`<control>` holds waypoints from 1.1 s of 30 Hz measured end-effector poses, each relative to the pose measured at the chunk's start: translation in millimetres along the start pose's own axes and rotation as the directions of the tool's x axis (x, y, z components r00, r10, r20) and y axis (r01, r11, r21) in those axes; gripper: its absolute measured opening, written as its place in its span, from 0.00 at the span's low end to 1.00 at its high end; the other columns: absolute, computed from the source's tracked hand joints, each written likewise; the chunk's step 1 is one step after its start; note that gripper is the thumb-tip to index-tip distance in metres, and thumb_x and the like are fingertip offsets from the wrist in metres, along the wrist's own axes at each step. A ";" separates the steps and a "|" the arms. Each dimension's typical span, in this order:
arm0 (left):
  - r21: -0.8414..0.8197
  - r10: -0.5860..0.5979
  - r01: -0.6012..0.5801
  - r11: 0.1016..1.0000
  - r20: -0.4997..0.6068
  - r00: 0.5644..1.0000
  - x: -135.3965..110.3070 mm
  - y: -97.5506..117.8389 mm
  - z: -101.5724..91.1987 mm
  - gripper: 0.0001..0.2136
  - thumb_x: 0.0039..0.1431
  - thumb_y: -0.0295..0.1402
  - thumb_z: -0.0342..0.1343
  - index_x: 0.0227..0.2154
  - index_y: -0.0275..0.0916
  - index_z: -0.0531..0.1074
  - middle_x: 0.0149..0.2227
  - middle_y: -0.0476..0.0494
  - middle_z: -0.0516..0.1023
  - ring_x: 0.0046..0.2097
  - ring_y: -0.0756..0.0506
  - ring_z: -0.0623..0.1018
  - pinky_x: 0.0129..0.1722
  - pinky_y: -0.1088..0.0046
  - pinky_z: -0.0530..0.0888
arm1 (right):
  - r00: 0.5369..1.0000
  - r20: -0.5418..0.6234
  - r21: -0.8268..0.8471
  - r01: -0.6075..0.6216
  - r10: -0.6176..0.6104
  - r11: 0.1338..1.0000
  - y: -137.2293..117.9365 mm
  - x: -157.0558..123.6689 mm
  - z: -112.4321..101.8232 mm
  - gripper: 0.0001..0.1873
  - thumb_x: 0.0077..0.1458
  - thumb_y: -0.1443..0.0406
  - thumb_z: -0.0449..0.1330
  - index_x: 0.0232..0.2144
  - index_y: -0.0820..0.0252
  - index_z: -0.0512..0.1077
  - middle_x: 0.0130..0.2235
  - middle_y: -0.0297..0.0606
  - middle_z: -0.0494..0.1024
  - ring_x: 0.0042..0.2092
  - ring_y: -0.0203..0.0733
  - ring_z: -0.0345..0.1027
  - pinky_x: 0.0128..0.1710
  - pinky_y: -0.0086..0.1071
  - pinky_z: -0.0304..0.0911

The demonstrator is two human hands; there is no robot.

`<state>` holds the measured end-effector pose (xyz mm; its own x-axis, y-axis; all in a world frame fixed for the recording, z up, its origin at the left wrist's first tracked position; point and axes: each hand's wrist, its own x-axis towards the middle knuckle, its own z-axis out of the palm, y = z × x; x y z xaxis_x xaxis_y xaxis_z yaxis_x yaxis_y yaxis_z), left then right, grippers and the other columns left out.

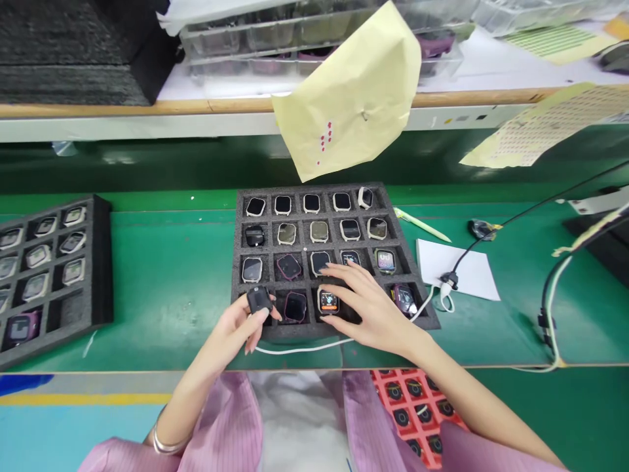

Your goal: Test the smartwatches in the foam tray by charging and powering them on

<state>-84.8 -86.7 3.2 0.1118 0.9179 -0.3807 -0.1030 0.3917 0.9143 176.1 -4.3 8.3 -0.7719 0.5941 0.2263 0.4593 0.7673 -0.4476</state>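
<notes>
Beneath a wood-edged shelf (221, 106), a green workbench (171, 275), bare and roomy to the left between the main grey foam tray (295, 333) and a second foam tray (101, 262); tighter to the right, with a white notepad (459, 272) just beyond the main tray, and only a thin strip free at the bench's front edge. Over the main tray's nearest row, right hand (366, 305), palm down, with thumb and index finger parted to about a watch's width, at the near and far edges of a lit square smartwatch (328, 301) in the third compartment (pressing or merely framing, cannot tell). At the near-left corner, left hand (233, 331), pinching a black square device (258, 299) (watch or charger, cannot tell). From that pinch, lit square smartwatch directly rightward at nearly equal depth, slightly longer away from the body than across, and far nearer to the right hand. In between, a purple-cased smartwatch (295, 307), walled off by foam dividers. Along the near edge, a slim white cable (299, 351).
</notes>
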 end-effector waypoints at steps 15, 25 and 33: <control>-0.041 -0.042 0.048 0.998 0.138 0.990 -1.1 -9.2 -12.3 0.21 0.51 0.33 0.65 0.46 0.38 0.65 0.45 0.41 0.75 0.22 0.58 0.69 0.21 0.80 0.68 | 0.993 0.117 -0.098 -0.001 0.013 0.995 -32.6 50.8 15.4 0.12 0.46 0.65 0.69 0.32 0.67 0.76 0.53 0.58 0.72 0.56 0.59 0.66 0.59 0.59 0.56; -0.060 -0.031 0.049 0.997 0.276 0.961 10.3 -2.5 -3.9 0.20 0.51 0.38 0.66 0.42 0.36 0.66 0.26 0.53 0.70 0.21 0.54 0.70 0.18 0.81 0.68 | 0.987 0.033 0.093 0.155 -0.159 0.984 -49.9 64.6 24.7 0.16 0.56 0.67 0.62 0.47 0.69 0.70 0.46 0.53 0.78 0.48 0.52 0.74 0.61 0.57 0.56; -0.070 0.002 0.007 0.998 0.133 0.991 10.8 -10.4 4.7 0.16 0.58 0.44 0.58 0.38 0.34 0.66 0.17 0.58 0.65 0.14 0.56 0.64 0.11 0.83 0.62 | 0.976 -0.033 0.101 0.219 -0.217 0.970 -45.8 62.4 28.6 0.18 0.63 0.65 0.58 0.52 0.71 0.67 0.47 0.55 0.78 0.49 0.51 0.74 0.57 0.54 0.63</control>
<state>-77.9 -81.2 -9.8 0.2422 0.9023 -0.3566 -0.1713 0.4015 0.8997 94.4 -9.3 18.1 -0.8381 0.4211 0.3468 0.2322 0.8506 -0.4717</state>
